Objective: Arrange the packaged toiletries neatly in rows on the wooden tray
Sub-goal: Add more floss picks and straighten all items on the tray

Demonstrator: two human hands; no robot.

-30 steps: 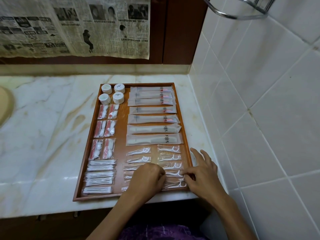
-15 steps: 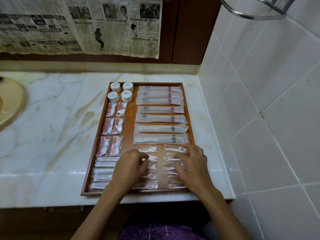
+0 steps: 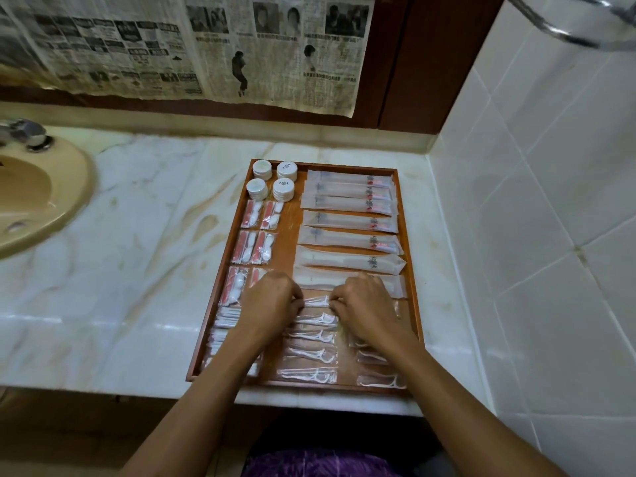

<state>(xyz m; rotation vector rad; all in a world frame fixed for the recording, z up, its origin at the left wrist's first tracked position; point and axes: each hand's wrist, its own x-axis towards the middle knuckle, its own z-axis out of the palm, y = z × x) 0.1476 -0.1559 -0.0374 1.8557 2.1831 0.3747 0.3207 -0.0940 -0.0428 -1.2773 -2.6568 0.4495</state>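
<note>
A wooden tray (image 3: 409, 256) lies on the marble counter and holds packaged toiletries in rows. Long toothbrush packets (image 3: 347, 241) fill its far right side. Round white soap packs (image 3: 274, 179) sit at the far left corner, with red-and-white packets (image 3: 256, 215) below them. Floss pick packets (image 3: 309, 354) lie in two columns at the near end. My left hand (image 3: 270, 304) and my right hand (image 3: 364, 306) each pinch an end of the top floss pick packet (image 3: 316, 301) in the left column. Cotton swab packets (image 3: 225, 316) are partly hidden under my left arm.
A beige sink (image 3: 31, 197) with a tap sits at the left of the marble counter (image 3: 130, 270). A white tiled wall (image 3: 537, 235) rises close along the tray's right side. Newspaper (image 3: 192, 46) hangs on the back wall. A chrome rail (image 3: 568, 32) is at the upper right.
Both hands moved from the near floss pick rows up to the top row, and now pinch one packet between them. The view has shifted right, showing the sink.
</note>
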